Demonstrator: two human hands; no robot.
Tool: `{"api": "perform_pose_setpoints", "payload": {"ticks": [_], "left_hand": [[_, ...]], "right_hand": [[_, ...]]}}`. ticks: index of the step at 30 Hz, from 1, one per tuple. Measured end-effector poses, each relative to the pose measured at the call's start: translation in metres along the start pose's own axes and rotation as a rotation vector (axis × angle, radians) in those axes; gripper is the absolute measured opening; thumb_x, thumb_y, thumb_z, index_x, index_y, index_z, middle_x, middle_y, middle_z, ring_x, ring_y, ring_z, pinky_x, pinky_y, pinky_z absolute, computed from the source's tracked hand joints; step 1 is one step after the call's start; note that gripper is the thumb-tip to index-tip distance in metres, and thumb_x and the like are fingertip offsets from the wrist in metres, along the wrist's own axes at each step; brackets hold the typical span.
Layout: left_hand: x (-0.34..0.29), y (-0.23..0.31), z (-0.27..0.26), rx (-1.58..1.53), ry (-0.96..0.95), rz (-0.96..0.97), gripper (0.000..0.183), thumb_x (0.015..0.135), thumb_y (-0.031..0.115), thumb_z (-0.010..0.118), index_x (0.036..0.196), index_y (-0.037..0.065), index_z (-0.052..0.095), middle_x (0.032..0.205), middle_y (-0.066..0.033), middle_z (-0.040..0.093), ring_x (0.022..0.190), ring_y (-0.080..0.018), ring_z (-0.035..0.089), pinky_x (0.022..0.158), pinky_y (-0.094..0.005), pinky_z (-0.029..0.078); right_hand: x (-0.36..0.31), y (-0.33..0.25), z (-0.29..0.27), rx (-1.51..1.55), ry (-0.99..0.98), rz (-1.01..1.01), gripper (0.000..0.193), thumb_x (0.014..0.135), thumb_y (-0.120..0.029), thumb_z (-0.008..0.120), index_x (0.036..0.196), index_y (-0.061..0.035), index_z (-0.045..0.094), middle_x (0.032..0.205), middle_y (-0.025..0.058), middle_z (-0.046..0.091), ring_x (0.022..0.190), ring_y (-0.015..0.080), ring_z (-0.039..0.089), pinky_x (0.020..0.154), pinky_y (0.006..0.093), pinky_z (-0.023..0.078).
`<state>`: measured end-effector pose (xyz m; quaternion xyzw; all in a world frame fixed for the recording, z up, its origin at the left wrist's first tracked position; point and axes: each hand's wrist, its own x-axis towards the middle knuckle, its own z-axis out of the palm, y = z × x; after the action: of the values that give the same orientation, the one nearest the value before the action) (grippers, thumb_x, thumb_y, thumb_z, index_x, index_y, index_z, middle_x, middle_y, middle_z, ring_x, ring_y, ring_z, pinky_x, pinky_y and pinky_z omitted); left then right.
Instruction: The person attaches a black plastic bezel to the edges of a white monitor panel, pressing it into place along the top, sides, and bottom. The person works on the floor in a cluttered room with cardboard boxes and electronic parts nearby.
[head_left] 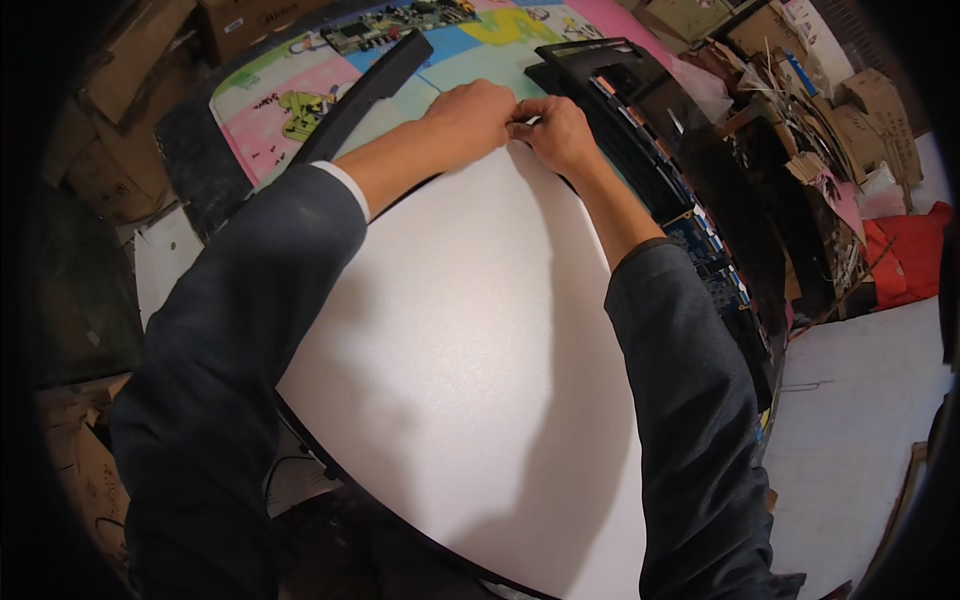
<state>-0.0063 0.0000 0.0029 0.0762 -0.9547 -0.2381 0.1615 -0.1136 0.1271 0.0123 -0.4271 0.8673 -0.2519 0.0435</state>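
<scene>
A large, glossy white sheet (450,330) lies flat in front of me, like the diffuser of a display panel. A thin black frame (330,462) borders it. At its far corner my two hands meet. My right hand (557,132) is closed, thumb and forefinger pinched at the corner of the sheet. Beside it, my left hand (472,122) is closed too, its back toward me and its fingertips mostly hidden. What the left fingers grip cannot be made out. Shadows of my arms fall across the sheet.
Beyond the sheet, a colourful patterned surface (500,62) carries a green circuit board (395,28) and a black bar (375,85). Black frame parts (620,110) and a blue circuit board (700,250) lie on the right. Cardboard boxes (865,120) and a red cloth (908,255) are further right.
</scene>
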Motion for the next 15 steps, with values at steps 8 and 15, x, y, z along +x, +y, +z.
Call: {"api": "perform_pose_setpoints", "payload": {"ticks": [8,15], "left_hand": [[0.008,-0.041,0.017,-0.371,-0.028,-0.231,0.019,0.084,0.016,0.07,0.084,-0.003,0.072,0.08,-0.0143,0.069,0.071,-0.0208,0.066,0.062,-0.0367,0.05],[0.006,-0.037,0.017,-0.597,-0.112,-0.402,0.02,0.083,0.017,0.073,0.087,-0.003,0.072,0.074,-0.0082,0.066,0.064,-0.0148,0.059,0.057,-0.0306,0.047]], "right_hand": [[0.005,0.007,0.003,0.092,-0.039,0.001,0.018,0.076,-0.015,0.08,0.094,-0.0121,0.079,0.081,0.0089,0.074,0.073,0.0183,0.066,0.07,0.0339,0.051],[0.001,0.004,0.004,0.119,-0.019,0.019,0.02,0.076,-0.014,0.079,0.096,-0.0107,0.079,0.084,0.0089,0.075,0.077,0.0192,0.069,0.073,0.0331,0.053]]}}
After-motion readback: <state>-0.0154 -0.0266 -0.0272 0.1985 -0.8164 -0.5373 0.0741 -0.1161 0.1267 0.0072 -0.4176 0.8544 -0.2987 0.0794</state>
